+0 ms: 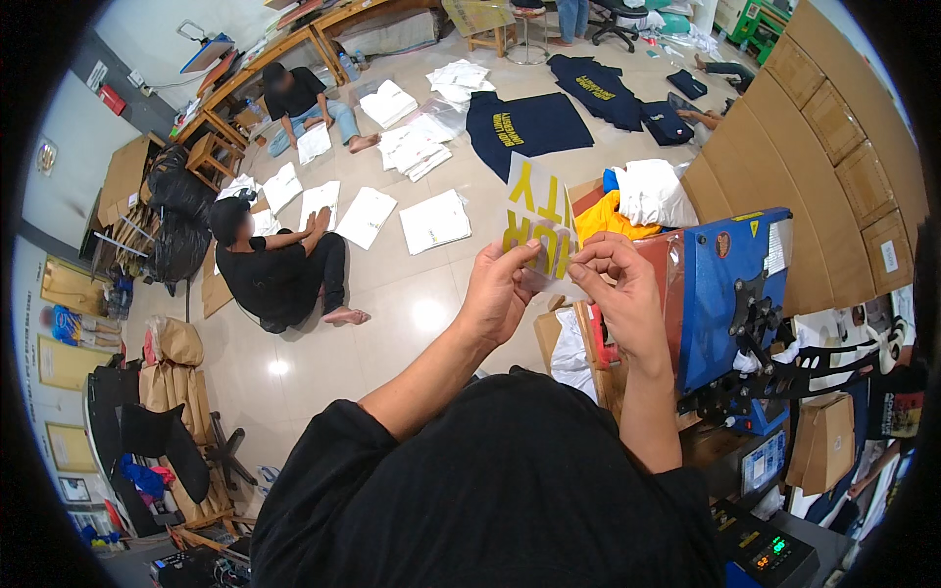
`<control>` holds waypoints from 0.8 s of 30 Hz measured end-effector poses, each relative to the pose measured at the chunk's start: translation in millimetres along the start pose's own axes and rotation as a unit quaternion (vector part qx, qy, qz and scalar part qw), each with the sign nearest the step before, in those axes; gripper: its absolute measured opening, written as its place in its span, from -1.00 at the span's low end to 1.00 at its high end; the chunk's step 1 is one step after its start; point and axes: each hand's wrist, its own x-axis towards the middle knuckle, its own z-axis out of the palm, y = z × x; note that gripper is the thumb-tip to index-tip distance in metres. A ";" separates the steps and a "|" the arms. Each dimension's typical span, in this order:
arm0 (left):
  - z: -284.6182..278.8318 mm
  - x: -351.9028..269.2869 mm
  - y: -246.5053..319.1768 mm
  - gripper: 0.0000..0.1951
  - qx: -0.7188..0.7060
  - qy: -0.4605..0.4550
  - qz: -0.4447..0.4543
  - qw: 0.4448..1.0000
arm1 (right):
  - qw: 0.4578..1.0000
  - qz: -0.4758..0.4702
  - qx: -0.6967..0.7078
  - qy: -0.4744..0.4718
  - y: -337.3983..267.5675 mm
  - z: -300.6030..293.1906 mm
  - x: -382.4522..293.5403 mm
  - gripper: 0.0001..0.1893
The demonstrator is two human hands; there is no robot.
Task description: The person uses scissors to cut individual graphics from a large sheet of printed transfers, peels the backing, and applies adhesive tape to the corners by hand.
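Observation:
In front of my chest I hold up a translucent transfer film [540,209] that bears large mirrored yellow lettering. My left hand [500,287] grips its lower left part, thumb on the near face. At the right edge, the thumb and fingertips of my right hand [617,279] pinch the film. Just beyond my right hand are a yellow cloth [610,215] and a bundled white cloth [654,192]. To the right stands a blue heat press [724,287], its upper plate tilted up.
Two people in black shirts sit on the tiled floor by stacks of folded white shirts [435,222]. Navy shirts [529,131] with yellow lettering lie farther off. Cardboard boxes [845,121] rise at right. A control box [764,547] with lit digits sits at lower right.

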 end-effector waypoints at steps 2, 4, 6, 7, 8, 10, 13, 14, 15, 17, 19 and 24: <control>-1.2 0.4 -0.2 -0.72 0.005 -0.005 -0.001 1.000 | 0.999 -0.022 -0.025 -0.004 1.9 -3.3 0.8 -0.89; -4.1 1.3 -0.3 -0.59 0.014 -0.018 -0.003 1.000 | 1.000 0.014 -0.006 -0.005 -8.3 -1.9 -0.7 -0.89; 0.2 0.1 0.8 -0.71 0.005 -0.009 0.002 1.000 | 1.000 0.029 -0.004 -0.006 -12.0 -1.9 -1.3 -0.88; 1.9 -0.4 1.3 -0.77 0.001 -0.005 0.004 1.000 | 1.000 0.025 -0.012 -0.006 -12.1 -2.6 -1.2 -0.88; 1.1 0.0 1.4 -0.71 0.005 -0.010 0.001 1.000 | 1.000 0.022 -0.019 -0.006 -12.2 -3.0 -1.1 -0.88; -1.7 1.4 1.4 -0.59 0.013 -0.020 -0.005 1.000 | 0.999 0.030 -0.021 -0.008 -13.7 -3.6 -0.2 -0.88; 1.2 0.8 2.4 -0.60 0.011 -0.027 -0.004 1.000 | 1.000 0.018 -0.004 0.001 -9.1 -1.4 3.4 -0.87; 1.8 0.8 2.0 -0.66 0.010 -0.024 -0.001 1.000 | 1.000 0.011 0.005 0.007 -5.6 0.1 4.3 -0.86; 2.4 0.7 1.3 -0.71 0.010 -0.021 0.002 1.000 | 1.000 0.016 0.019 0.008 -2.7 0.9 4.8 -0.86; 3.1 0.8 0.5 -0.76 0.011 -0.016 0.003 1.000 | 0.998 0.027 0.047 0.012 2.2 2.3 5.5 -0.86; 3.1 0.7 0.2 -0.76 0.016 -0.010 0.000 1.000 | 0.999 0.012 0.049 0.013 5.0 3.7 6.8 -0.86; 1.5 0.4 -0.4 -0.68 0.014 -0.022 0.000 1.000 | 1.000 -0.001 0.027 0.011 12.2 4.9 9.5 -0.85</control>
